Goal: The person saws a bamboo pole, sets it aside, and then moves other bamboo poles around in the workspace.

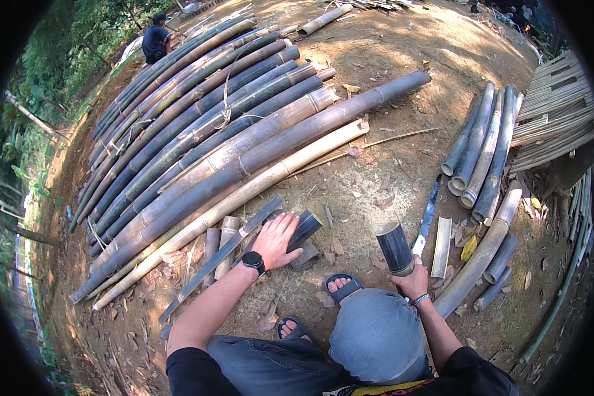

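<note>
My left hand (278,243), a dark watch on its wrist, lies flat with fingers stretched out on a dark bamboo piece (307,226). Under and beside that piece are short bamboo lengths (228,245) and a long split bamboo strip (208,267). My right hand (413,281) is closed round the lower end of a short, dark bamboo section (394,247), its cut end tilted up. Right by this hand is a hand saw (430,210) with a pale handle and bluish blade; I cannot tell whether my fingers also touch the handle.
Long bamboo poles (244,132) lie side by side at the left. More cut bamboo lengths (485,148) and a curved-looking pole (482,254) lie at the right, near a slatted bamboo stack (551,109). A person (155,39) sits at the far left.
</note>
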`<state>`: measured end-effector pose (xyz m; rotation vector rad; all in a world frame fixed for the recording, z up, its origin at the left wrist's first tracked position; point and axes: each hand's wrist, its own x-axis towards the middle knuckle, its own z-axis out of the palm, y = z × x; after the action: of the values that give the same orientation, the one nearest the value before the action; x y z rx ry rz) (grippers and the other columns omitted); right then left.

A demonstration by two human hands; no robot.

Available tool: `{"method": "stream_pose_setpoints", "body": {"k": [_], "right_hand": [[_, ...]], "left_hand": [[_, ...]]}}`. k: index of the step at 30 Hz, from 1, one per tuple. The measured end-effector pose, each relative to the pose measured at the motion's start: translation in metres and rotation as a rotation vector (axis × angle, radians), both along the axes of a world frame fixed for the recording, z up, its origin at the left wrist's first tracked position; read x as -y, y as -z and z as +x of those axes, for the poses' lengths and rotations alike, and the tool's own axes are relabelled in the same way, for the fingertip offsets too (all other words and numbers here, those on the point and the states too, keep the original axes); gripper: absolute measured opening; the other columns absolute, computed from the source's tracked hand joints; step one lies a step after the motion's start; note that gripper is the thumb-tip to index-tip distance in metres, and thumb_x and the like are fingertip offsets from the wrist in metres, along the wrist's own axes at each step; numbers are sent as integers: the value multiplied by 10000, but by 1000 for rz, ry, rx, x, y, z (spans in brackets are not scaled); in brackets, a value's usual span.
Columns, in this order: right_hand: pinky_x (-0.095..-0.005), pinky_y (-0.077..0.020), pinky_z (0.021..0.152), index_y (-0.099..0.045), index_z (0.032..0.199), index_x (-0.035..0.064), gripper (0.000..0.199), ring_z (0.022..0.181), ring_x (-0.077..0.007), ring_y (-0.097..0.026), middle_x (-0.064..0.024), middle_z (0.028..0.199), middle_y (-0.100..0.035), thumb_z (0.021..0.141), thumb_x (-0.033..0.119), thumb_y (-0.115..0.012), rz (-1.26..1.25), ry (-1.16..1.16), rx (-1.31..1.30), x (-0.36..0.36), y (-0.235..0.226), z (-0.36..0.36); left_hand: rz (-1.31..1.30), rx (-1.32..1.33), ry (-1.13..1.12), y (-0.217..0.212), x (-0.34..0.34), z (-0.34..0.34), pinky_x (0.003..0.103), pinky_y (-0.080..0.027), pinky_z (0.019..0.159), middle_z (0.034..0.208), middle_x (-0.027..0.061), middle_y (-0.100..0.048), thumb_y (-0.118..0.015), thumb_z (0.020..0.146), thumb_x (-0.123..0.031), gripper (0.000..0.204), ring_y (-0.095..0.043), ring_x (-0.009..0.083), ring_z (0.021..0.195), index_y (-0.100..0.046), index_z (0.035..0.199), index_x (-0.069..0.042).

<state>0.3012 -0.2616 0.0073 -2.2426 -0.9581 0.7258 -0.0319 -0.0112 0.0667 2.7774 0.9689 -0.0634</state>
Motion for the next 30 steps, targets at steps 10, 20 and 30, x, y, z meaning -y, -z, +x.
{"method": "stream_pose_setpoints", "body": {"k": [10,20,30], "right_hand": [[-417,-558,814,-550,1244,-41,856,923,-357,-715,-235,972,-719,555,340,-887,-18,-33,-141,-17,-12,-18],[-416,-548,845,-547,1246,-42,902,965,-364,-707,-246,997,-712,565,434,-897,-4,-25,-68,-14,-13,-16],[-347,-536,891,-553,1256,-43,779,980,-211,-684,-113,1093,-710,659,300,-918,308,427,-612,37,8,29]], "left_hand": [[-47,-67,-10,14,10,13,531,-291,1154,1575,216,-306,-664,847,-498,874,-297,409,1447,-343,1513,-30],[-46,-42,-17,15,10,5,516,-309,1143,1551,232,-341,-683,829,-477,860,-363,426,1400,-362,1518,-74],[-14,-6,-24,-9,8,-11,512,-289,1164,1556,263,-306,-775,765,-297,851,-331,462,1402,-392,1470,-12]]}}
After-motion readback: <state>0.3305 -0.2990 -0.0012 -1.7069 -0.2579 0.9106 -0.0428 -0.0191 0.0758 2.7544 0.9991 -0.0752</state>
